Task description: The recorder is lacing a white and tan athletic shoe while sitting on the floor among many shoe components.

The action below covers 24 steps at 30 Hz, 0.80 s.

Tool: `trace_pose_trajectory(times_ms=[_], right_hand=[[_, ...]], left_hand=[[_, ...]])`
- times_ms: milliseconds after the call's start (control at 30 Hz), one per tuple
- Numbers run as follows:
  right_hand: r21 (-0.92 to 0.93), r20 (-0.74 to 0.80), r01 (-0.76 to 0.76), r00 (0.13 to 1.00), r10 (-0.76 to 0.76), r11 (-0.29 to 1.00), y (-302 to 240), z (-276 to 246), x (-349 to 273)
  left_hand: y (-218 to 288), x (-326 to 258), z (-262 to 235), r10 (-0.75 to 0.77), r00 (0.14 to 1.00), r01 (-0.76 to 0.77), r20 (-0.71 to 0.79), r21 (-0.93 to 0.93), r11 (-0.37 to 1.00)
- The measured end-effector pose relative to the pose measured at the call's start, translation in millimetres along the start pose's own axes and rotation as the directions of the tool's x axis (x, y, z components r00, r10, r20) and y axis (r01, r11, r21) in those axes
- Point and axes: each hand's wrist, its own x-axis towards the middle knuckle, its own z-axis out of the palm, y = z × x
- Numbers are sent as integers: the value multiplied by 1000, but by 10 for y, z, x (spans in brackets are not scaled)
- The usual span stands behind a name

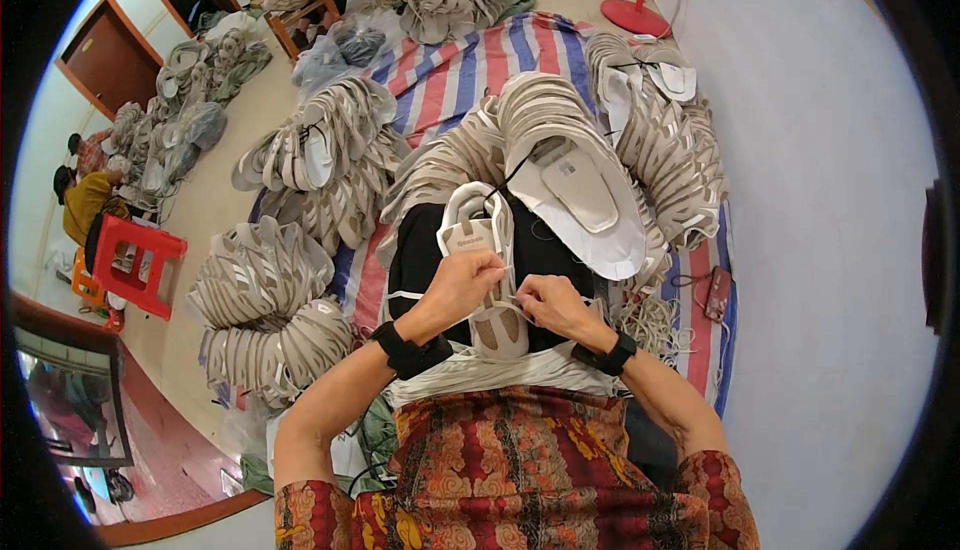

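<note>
On black cloth [420, 240]: beige shoe upper [499, 334], toe toward person. Right hand [553, 306] pinched on white lace [510, 301]; left hand [463, 286] fingertips together over tongue, grip too small to tell. Bundled uppers [258, 275] both sides.

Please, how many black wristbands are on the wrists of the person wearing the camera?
2: a left wristband and a right wristband, one around each of the person's wrists. Both show plainly.

Beige shoe upper [467, 239]; red, white and blue striped sheet [490, 58]; red stool [148, 237]
</note>
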Motion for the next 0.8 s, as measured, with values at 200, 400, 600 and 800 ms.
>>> trace_pose_trajectory(times_ms=[200, 400, 600, 800], right_hand=[[-179, 0, 118, 993, -120, 977, -80, 10, 59], [250, 260, -206, 956, 139, 946, -77, -84, 78], [144, 205, -76, 978, 45, 987, 0, -45, 58], [89, 176, 60, 982, -75, 994, -40, -15, 103]], left_hand=[[-64, 118, 28, -15, 977, -13, 214, 130, 991], [-122, 137, 42, 42, 968, -98, 246, 219, 971], [-229, 36, 146, 390, 890, -452, 236, 564, 691], [-202, -21, 137, 439, 892, -444, 106, 385, 809]])
